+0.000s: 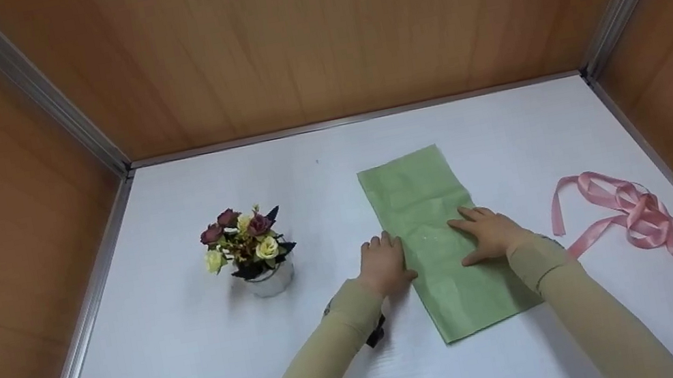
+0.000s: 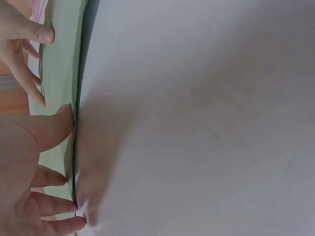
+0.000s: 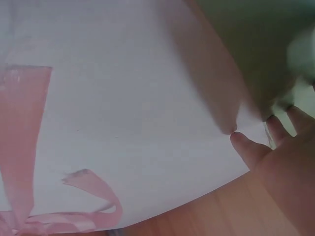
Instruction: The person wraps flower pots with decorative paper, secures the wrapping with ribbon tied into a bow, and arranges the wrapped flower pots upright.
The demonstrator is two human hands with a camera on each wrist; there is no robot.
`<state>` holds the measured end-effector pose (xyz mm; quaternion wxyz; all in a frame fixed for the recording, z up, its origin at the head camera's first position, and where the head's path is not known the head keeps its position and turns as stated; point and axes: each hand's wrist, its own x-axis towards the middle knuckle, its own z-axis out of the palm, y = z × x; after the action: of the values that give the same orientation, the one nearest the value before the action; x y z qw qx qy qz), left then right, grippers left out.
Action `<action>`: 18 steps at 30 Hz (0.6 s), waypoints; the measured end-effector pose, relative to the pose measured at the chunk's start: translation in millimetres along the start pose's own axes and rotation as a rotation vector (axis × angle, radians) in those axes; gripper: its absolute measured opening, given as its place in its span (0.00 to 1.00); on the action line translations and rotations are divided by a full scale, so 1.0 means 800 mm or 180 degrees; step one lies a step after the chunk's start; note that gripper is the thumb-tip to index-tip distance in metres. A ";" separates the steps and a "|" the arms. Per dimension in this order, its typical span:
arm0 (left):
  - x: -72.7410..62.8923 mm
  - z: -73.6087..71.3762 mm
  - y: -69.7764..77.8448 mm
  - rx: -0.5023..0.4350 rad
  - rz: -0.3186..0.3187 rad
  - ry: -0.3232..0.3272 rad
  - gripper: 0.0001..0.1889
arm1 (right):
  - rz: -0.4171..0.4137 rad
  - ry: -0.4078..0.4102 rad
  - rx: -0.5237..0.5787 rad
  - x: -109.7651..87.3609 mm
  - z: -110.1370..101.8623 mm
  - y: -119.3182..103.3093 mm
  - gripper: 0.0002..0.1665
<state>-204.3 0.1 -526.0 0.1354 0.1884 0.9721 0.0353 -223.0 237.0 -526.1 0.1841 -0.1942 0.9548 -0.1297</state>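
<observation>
A folded sheet of green paper (image 1: 425,201) lies flat on the white table in the head view, longer than wide and slightly tilted. My left hand (image 1: 384,268) rests at its left edge, thumb and fingertips along the fold. The left wrist view shows those fingertips (image 2: 61,118) right at the green edge. On the right side, my right hand (image 1: 491,235) is spread, its thumb and fingers pressing the paper near that edge. In the right wrist view, one fingertip of the right hand (image 3: 290,162) touches the white table just beside the paper.
A small white pot (image 1: 271,279) of artificial flowers (image 1: 244,236), dark red and pale yellow, stands left of the paper. A loose pink ribbon (image 1: 642,215) lies in loops to the right. Wooden panels (image 1: 316,33) enclose the white table (image 1: 165,358) at the back and sides.
</observation>
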 end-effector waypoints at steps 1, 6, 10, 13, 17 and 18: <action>0.000 0.001 0.002 0.0004 0.0021 -0.0026 0.42 | -0.0009 0.0018 -0.0006 -0.002 0.000 0.002 0.50; 0.000 0.005 0.013 0.0017 0.0105 -0.0191 0.51 | 0.0012 0.0093 0.0039 -0.012 0.001 0.016 0.49; 0.000 0.008 0.022 0.0083 0.0145 -0.0220 0.51 | 0.0047 0.0142 0.0032 -0.020 0.000 0.027 0.50; 0.001 0.010 0.030 0.0130 0.0162 -0.0214 0.50 | 0.0066 0.0167 0.0027 -0.026 -0.001 0.034 0.51; 0.003 0.012 0.040 0.0123 0.0188 -0.0209 0.49 | 0.0113 0.0158 0.0061 -0.033 -0.002 0.043 0.51; 0.004 0.012 0.042 0.0127 0.0194 -0.0213 0.49 | 0.0121 0.0155 0.0069 -0.034 -0.002 0.045 0.50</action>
<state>-192.2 32.4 -532.3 0.1629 0.2217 0.9613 0.0138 -212.1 281.1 -528.0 0.1653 -0.1707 0.9610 -0.1412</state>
